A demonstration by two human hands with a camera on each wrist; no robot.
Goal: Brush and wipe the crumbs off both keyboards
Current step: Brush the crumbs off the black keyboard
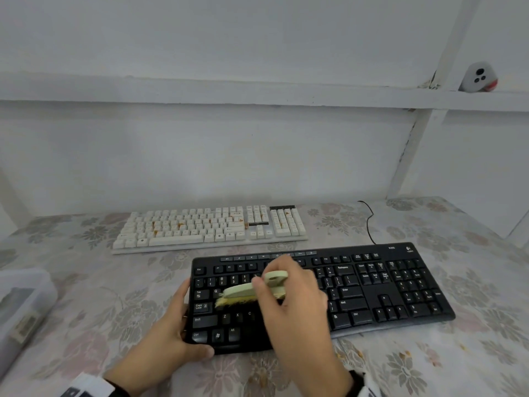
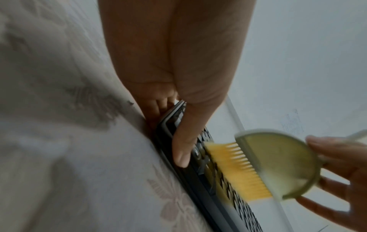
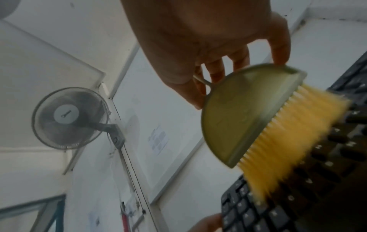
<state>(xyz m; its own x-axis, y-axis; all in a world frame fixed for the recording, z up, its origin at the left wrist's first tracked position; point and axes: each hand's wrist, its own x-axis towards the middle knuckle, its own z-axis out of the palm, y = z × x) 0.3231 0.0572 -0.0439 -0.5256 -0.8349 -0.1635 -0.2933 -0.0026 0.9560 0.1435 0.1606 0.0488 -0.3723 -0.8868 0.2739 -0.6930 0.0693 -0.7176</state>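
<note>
A black keyboard point(image 1: 372, 285) lies near me on the flowered tablecloth, tilted up a little at its left end. My left hand point(image 1: 174, 325) grips that left end, thumb on top point(image 2: 182, 141) and fingers underneath. My right hand point(image 1: 289, 299) holds a pale green half-round brush point(image 1: 252, 290) with yellow bristles point(image 2: 238, 171), and the bristles press on the letter keys point(image 3: 294, 157). Behind it lies a white keyboard point(image 1: 209, 227) with orange-brown crumbs on its keys. The brush is blurred.
A clear plastic box point(image 1: 20, 308) stands at the table's left edge. A black cable point(image 1: 369, 222) runs from the black keyboard toward the wall. Some crumbs point(image 1: 352, 353) lie on the cloth in front. A small white camera point(image 1: 478, 77) sits on the shelf above right.
</note>
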